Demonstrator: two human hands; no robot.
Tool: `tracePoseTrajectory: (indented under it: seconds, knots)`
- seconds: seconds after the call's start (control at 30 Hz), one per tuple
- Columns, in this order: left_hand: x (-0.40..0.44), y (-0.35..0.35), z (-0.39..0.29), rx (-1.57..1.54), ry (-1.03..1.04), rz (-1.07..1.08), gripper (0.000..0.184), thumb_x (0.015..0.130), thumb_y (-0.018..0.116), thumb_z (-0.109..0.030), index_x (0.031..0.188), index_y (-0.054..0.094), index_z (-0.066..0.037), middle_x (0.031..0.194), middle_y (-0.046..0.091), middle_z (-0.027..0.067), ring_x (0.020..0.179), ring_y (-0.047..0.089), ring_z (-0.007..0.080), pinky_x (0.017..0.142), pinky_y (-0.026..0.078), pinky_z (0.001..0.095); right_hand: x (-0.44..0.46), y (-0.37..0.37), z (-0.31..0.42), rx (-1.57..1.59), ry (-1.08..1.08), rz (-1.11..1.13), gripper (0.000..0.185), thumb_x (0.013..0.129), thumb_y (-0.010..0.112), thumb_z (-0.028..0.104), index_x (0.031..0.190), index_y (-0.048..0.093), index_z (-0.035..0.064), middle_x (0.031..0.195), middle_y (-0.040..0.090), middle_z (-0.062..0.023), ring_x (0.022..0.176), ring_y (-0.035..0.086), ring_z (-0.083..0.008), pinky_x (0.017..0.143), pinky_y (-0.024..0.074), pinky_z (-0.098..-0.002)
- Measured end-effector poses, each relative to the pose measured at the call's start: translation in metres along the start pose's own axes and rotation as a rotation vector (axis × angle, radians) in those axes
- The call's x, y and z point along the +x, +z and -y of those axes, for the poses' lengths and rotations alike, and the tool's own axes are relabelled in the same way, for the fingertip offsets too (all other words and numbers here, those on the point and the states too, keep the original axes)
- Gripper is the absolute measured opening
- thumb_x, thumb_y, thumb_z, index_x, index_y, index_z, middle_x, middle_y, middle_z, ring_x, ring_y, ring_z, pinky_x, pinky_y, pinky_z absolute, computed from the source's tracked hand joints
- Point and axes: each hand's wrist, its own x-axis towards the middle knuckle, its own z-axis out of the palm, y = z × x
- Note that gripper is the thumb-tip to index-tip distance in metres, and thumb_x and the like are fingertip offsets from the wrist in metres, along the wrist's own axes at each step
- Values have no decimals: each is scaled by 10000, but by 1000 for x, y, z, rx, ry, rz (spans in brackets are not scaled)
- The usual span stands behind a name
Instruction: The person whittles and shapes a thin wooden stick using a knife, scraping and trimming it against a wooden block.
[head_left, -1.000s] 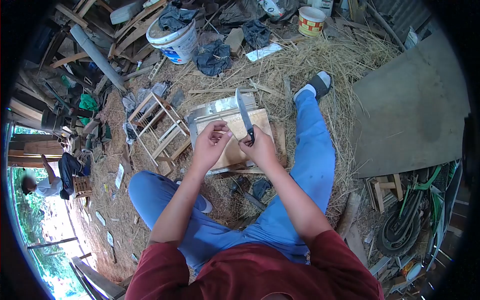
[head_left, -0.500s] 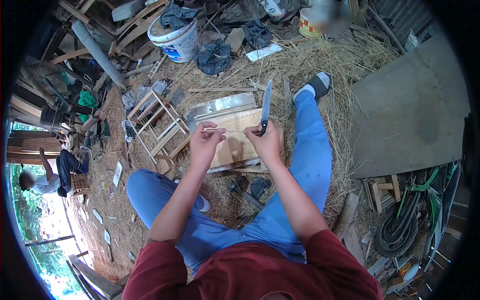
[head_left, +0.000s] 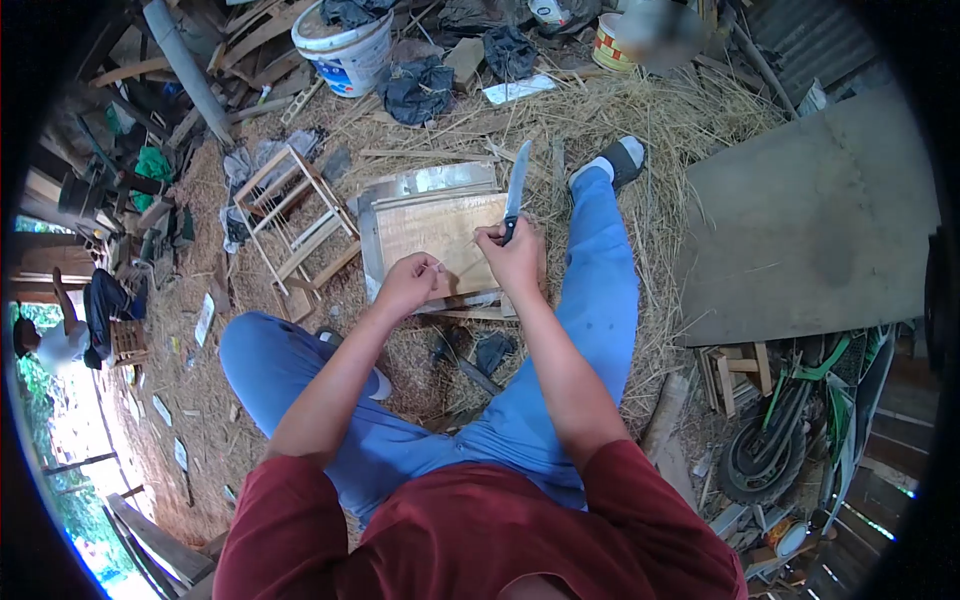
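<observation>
Straw and shavings cover the floor (head_left: 420, 140) around me. A wooden frame (head_left: 300, 225) lies tilted near the low boards. Past it stands a white bucket (head_left: 345, 60) beside crumpled black plastic (head_left: 415, 90), with scrap timber (head_left: 250, 50) heaped behind. On the right, a broad grey sheet (head_left: 810, 220) lies near a wheel (head_left: 762, 458), below corrugated metal (head_left: 820, 50). Bright daylight pours through the open left side, where greenery (head_left: 38, 400) shows.

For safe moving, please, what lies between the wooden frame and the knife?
In the head view, flat stacked boards lie between the wooden frame and the knife.
</observation>
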Motion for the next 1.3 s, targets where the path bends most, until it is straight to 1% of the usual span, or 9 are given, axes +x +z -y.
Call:
tracePoseTrajectory:
  seconds: [0.1,0.17,0.23,0.47,0.57,0.63,0.73,1.03,1.3]
  knots:
    - [-3,1,18,278,203,24,206,974,540,-184,1021,643,-11,849,704,109,807,670,216,713,509,349,-1,7,-35,-17,25,70,317,796,774,46,846,462,46,755,694,-97,645,658,-121,558,503,-275]
    - [-7,0,24,459,86,-22,268,947,504,-237,1018,652,-26,956,698,212,930,664,400,807,512,457,-4,9,-45,-74,38,113,294,838,748,27,875,456,38,798,711,-119,620,655,-119,520,510,-266]
    - [-13,-6,26,472,58,-26,272,936,506,-246,1003,659,-32,966,697,214,930,662,403,811,513,462,-7,12,-41,84,111,82,287,864,734,57,889,449,41,748,682,-100,564,632,-121,468,486,-267]
    - [-23,-21,57,506,-3,-39,335,902,495,-304,978,691,-43,998,699,214,937,665,401,826,519,483,-29,13,-6,-51,285,131,284,890,728,183,841,481,52,654,633,-51,578,674,-143,504,500,-301]
    - [-34,-24,52,589,-75,-59,347,902,487,-310,989,697,-47,1015,699,213,954,666,402,843,519,493,-39,20,-15,-255,171,240,338,928,685,306,885,513,18,661,649,-140,583,676,-252,527,498,-379]
    - [-44,-29,49,575,-75,-74,351,916,487,-321,1000,698,-54,1020,700,211,961,666,403,849,520,499,-49,25,-10,-540,9,297,387,977,582,374,937,538,-9,725,639,-245,698,659,-413,624,494,-480]
    - [-54,-34,56,602,-94,-95,366,948,479,-354,1021,698,-70,1026,702,206,972,667,404,855,520,511,-68,35,-2,-532,22,340,373,1008,499,347,966,549,-20,816,626,-310,825,606,-508,729,473,-544]
    - [-72,-51,80,616,-137,-107,377,992,453,-382,1042,704,-105,1016,713,181,953,678,394,844,528,524,-128,63,5,-855,-160,492,322,1010,508,319,942,494,4,831,638,-279,791,629,-480,697,483,-564]
    - [-65,-52,83,659,-99,-78,365,993,454,-370,1055,712,-120,1025,720,161,956,690,371,834,543,505,-148,71,-11,-998,-50,514,333,1013,487,341,973,531,13,808,665,-261,751,654,-474,664,507,-574]
